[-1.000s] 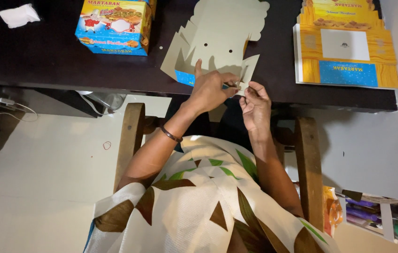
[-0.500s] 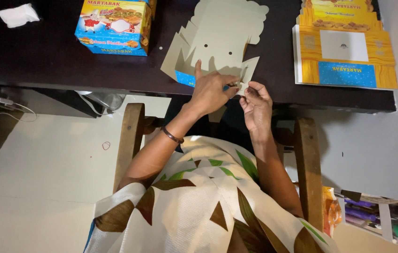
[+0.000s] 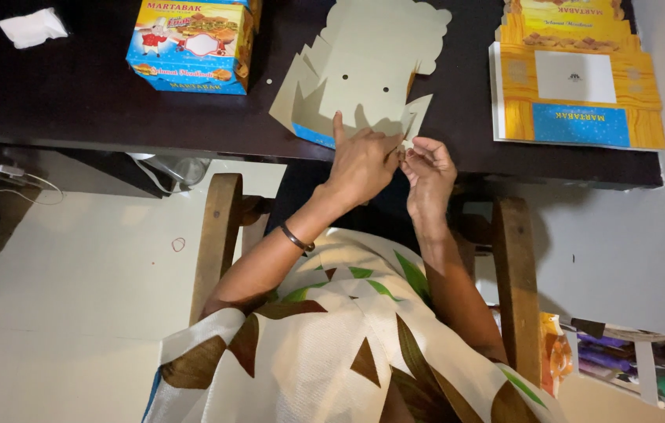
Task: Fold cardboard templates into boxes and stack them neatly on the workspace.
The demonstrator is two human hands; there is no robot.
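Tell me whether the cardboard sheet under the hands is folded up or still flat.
Mostly flat: the cardboard sheet lies spread, plain side up, on the dark table; only the near flaps are being bent, unlike the finished box.

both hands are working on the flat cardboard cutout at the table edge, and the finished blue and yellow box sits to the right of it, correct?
Not quite. The head view shows the finished blue and yellow box to the left of the flat cardboard cutout, not the right. The left hand and right hand are both working on the cutout at the table edge.

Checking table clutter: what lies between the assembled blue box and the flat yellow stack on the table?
In the head view, the unfolded cardboard blank lies between the assembled blue box and the yellow stack.
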